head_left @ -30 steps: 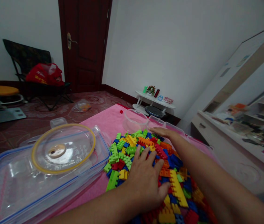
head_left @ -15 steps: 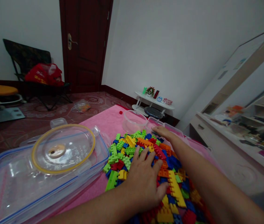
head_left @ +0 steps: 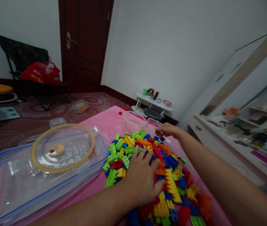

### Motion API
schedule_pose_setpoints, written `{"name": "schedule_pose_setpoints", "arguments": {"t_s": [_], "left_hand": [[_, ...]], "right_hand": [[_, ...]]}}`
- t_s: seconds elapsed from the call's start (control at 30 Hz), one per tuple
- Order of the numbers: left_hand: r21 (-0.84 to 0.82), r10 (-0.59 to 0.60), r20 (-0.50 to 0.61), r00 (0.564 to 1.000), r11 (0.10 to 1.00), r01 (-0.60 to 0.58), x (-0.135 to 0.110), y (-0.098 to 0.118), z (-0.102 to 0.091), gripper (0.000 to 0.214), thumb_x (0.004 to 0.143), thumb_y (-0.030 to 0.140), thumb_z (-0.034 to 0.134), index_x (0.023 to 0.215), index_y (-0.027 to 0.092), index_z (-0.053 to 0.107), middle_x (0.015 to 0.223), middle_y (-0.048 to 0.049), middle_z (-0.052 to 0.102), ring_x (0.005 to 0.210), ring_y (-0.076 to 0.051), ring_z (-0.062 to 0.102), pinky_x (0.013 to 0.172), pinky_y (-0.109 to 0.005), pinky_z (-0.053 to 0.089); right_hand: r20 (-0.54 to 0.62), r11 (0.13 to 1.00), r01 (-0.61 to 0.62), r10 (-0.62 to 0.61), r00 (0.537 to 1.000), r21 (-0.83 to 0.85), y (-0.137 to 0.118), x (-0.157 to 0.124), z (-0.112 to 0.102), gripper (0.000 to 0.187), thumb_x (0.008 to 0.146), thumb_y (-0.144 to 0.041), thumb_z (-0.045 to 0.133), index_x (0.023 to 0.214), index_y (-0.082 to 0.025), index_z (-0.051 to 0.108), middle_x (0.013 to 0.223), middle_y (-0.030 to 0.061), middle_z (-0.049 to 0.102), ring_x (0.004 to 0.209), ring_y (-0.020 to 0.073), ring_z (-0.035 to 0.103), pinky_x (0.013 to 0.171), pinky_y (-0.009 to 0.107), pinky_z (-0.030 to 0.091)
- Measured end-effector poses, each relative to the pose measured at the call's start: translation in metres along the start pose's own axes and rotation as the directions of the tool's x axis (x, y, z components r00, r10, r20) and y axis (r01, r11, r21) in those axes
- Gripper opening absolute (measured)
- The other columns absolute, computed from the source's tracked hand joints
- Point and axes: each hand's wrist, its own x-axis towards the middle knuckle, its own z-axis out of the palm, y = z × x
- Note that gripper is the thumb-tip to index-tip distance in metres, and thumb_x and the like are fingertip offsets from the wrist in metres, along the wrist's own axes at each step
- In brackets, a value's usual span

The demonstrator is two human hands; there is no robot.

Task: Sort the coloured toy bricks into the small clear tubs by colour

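A heap of coloured toy bricks [head_left: 133, 147], green, yellow, red, orange and blue, lies on a pink cloth [head_left: 110, 121]. My left hand [head_left: 143, 175] rests flat on the middle of the heap, fingers spread. My right hand [head_left: 167, 129] is at the far edge of the heap, fingers curled onto small blue bricks next to a clear square tub [head_left: 151, 123]. What the fingers hold is too small to make out.
A clear round bowl [head_left: 133, 121] stands beyond the heap. At left lie clear lids: a round yellow-rimmed one [head_left: 62, 150] on a large blue-rimmed one [head_left: 11, 188]. A lone red brick [head_left: 120, 113] sits far off. A white dresser [head_left: 220, 147] stands at right.
My right hand has drawn back to the right along the far edge of the heap and its fingers have curled from flat to a pinch. The view has shifted slightly.
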Motion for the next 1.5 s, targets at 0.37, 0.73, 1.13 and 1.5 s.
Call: {"name": "schedule_pose_setpoints", "arguments": {"t_s": [0.37,0.73,1.13,1.5], "left_hand": [[0.080,0.036,-0.048,0.998,0.996,-0.032,-0.001,-0.001,0.003,0.055,0.083,0.057,0.045,0.128,0.026,0.054,0.136,-0.0083,0.050,0.130,-0.033,0.036,0.112,-0.058,0.014],[0.198,0.128,0.003,0.992,0.972,-0.126,-0.003,-0.005,0.001,0.054,0.087,0.056,0.042,0.131,0.027,0.053,0.136,-0.0069,0.051,0.129,-0.030,0.038,0.112,-0.053,0.013],[0.046,0.222,0.323,0.920,0.967,-0.250,0.001,0.016,-0.046,0.065,0.087,0.067,0.027,0.132,0.027,0.052,0.139,-0.0108,0.046,0.131,-0.032,0.036,0.106,-0.052,0.026],[-0.060,0.593,0.344,0.728,0.788,-0.613,-0.045,0.005,-0.045,0.056,0.086,0.056,0.048,0.132,0.024,0.051,0.142,-0.0113,0.044,0.132,-0.030,0.038,0.113,-0.050,0.020]], "right_hand": [[-0.174,0.990,0.137,-0.140,0.975,-0.029,0.016,-0.066,0.012,0.017,0.073,-0.029,0.064,0.067,-0.013,0.062,0.065,0.0052,0.067,0.060,0.0138,0.064,0.049,0.019,0.043],[-0.563,0.937,0.347,-0.307,0.767,-0.038,0.060,-0.230,0.044,0.026,0.077,-0.038,0.058,0.089,-0.016,0.066,0.090,0.0082,0.069,0.084,0.0214,0.064,0.079,0.036,0.051],[-0.390,0.879,0.121,-0.324,0.862,-0.462,0.153,-0.373,0.162,0.076,0.080,-0.053,0.054,0.145,-0.022,0.034,0.156,0.0127,0.014,0.140,0.0350,0.019,0.107,0.052,0.033],[-0.510,0.979,-0.071,-0.037,0.859,-0.190,0.163,-0.320,0.172,0.090,0.078,-0.059,0.051,0.149,-0.013,0.019,0.156,0.0154,0.008,0.143,0.0282,0.009,0.114,0.046,0.023]]}}
